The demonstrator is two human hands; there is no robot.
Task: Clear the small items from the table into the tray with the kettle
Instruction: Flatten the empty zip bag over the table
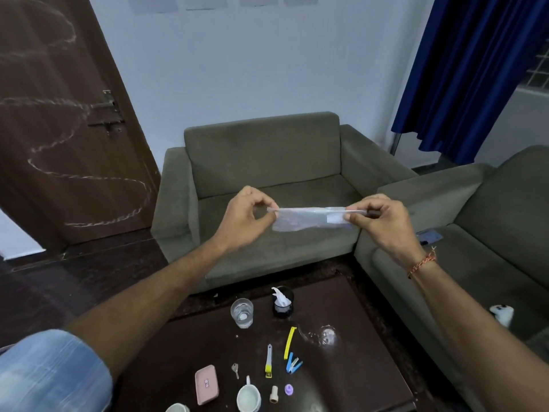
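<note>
Both my hands are raised in front of the sofa, stretching a clear plastic bag (309,219) between them. My left hand (248,220) pinches its left end and my right hand (381,223) pinches its right end. Below, on the dark table (356,367), lie small items: a pink case (206,384), a key (235,370), a white-and-yellow cutter (269,360), a yellow clip (290,342), blue pegs (293,364), a purple cap (288,389), a beige cylinder (273,394) and a white cup (249,396). No tray or kettle is in view.
A drinking glass (242,312) and a black cup with tissue (282,301) stand at the table's far side, with an overturned clear glass (322,336) to the right. An olive sofa (267,162) faces me, another sofa (490,233) on the right holds a phone (429,236).
</note>
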